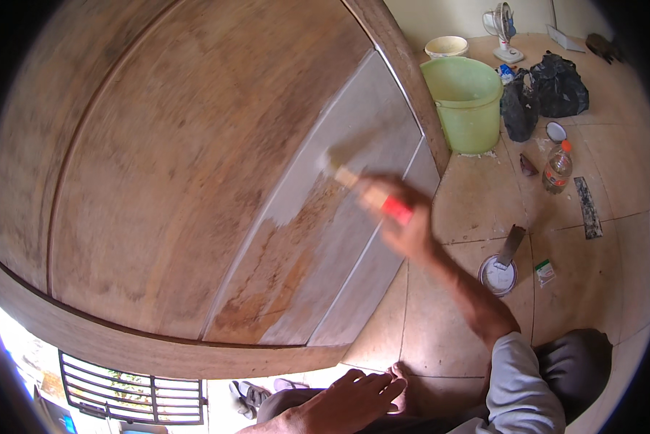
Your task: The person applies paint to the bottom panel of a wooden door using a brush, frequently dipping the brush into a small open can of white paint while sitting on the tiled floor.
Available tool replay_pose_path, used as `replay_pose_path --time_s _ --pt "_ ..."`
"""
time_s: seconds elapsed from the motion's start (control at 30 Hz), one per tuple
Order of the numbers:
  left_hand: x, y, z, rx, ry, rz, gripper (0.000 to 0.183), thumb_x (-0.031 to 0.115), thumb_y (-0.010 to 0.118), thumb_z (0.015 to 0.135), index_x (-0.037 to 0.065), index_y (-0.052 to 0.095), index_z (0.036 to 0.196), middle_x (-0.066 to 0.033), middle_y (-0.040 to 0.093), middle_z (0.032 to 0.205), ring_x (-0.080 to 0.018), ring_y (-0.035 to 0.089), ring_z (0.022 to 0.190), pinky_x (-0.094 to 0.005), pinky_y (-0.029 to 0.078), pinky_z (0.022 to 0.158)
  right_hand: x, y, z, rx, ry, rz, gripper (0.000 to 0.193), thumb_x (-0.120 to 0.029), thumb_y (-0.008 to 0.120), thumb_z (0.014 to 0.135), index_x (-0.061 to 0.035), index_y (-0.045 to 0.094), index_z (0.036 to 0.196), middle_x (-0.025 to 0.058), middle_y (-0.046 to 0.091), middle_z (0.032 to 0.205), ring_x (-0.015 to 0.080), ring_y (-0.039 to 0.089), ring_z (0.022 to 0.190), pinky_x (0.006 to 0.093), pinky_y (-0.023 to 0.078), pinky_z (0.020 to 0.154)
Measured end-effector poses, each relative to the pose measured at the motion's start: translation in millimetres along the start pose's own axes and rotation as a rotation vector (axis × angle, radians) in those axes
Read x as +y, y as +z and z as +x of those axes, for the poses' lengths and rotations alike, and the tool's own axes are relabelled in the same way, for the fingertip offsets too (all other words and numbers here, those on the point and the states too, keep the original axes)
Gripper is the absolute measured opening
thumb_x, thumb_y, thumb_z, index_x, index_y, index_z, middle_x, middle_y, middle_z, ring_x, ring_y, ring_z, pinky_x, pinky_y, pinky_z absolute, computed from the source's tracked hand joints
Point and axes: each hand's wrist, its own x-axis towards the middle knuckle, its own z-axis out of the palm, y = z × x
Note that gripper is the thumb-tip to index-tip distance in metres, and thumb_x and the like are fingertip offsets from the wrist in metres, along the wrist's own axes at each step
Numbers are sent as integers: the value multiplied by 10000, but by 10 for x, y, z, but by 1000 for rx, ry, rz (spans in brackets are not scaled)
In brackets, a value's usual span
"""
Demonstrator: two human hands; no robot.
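Note:
My right hand point(411, 231) is closed around the handle of a paintbrush point(348, 176), blurred by motion. Its bristles are against the lower part of a large wooden door point(158, 173). A greyish-white coat point(379, 94) covers much of that narrow panel, while a streaky brown patch point(260, 278) shows bare wood. My left hand point(357, 399) lies over my knee, its fingers stretched out and holding nothing. On the floor right of my forearm stands a small round tin point(497, 278) of white paint, with a flat grey strip point(511, 242) resting on its rim.
A green bucket point(471, 108), a white tub point(446, 47), black plastic bags point(558, 87) and a small fan point(504, 29) stand at the back right. Closer are a red-capped bottle point(558, 170), a speckled strip point(587, 206) and a small packet point(545, 273). Sandals point(249, 396) lie by the doorway.

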Motion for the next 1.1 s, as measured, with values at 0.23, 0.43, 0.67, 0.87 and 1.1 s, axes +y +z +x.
replay_pose_path --time_s 0.23,0.43,0.67,0.87,1.1 --pt "40 24 47 81 63 54 190 111 611 895 36 585 1068 -149 647 931 -285 666 825 -390 545 720 -31 25 119 -15 91 192 176 -83 679 899 -37 670 1069 116 715 975 154 702 829 279 596 674" --pt "205 -73 41 -128 -435 -435 264 135 516 967 70 583 1214 -109 678 1096 -237 676 890 -359 538 801 806 -672 806 318 517 153 136 -109 664 933 -44 693 1048 37 701 1018 87 645 913 255 529 731" --pt "11 140 -112 -55 -132 65 348 206 508 994 57 545 1307 -129 656 1203 -266 652 1026 -390 511 899 15 -40 134 -48 -82 -65 231 15 666 850 -55 677 1071 123 696 1050 249 686 962 367 566 790" --pt "-234 228 -400 -3 -239 46 427 301 548 994 55 523 1341 -123 663 1201 -296 661 1021 -398 522 863 26 -205 322 -127 165 253 164 -51 672 890 -19 675 1051 113 699 1009 182 688 934 297 579 755" --pt "-993 836 -865 135 -363 -338 471 413 545 996 94 537 1342 -111 627 1295 -306 613 1162 -406 490 974 1234 -1057 960 206 438 107 226 -97 650 934 3 678 1136 86 694 1103 148 662 978 281 576 741"
